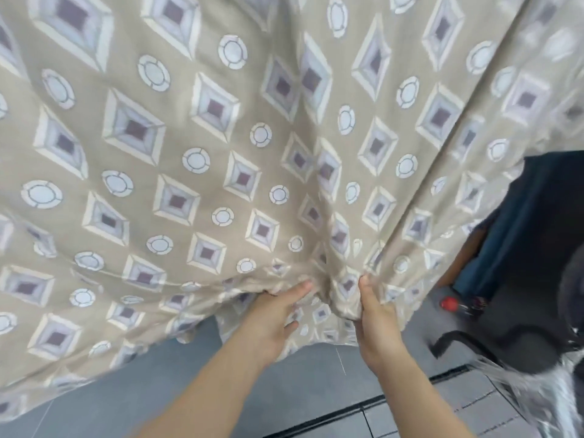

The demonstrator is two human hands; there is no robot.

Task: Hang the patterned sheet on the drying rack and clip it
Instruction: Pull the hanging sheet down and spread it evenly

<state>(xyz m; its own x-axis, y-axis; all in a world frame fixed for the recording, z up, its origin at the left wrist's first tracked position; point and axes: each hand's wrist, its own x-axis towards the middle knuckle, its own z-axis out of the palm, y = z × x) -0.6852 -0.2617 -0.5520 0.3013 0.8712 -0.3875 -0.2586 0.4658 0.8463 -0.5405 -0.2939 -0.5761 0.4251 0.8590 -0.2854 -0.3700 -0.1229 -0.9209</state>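
Grey tiled floor [300, 384] beneath patterned sheet [221, 137], dark blue cloth [537, 216] beside it.

Floor [300, 390]: grey tiles, pale thin joints, filling the near part of the scene. Dark groove [347, 415] runs slantwise across the tiles, near centre to right. Far right: hanging dark blue cloth [537, 216], folds vertical, reaching down toward the floor. Brown shape [467, 254] along its left edge, too blurred to tell what it is. Small red round object [448, 303] low by the foot of the blue cloth, something thin and metallic just right of it. Black curved piece [467, 341] on the floor, nearer than the red object. Dark rounded blur [572, 295] at the right edge. Silvery crinkled material [537, 393] in the near right corner, streaked by motion.
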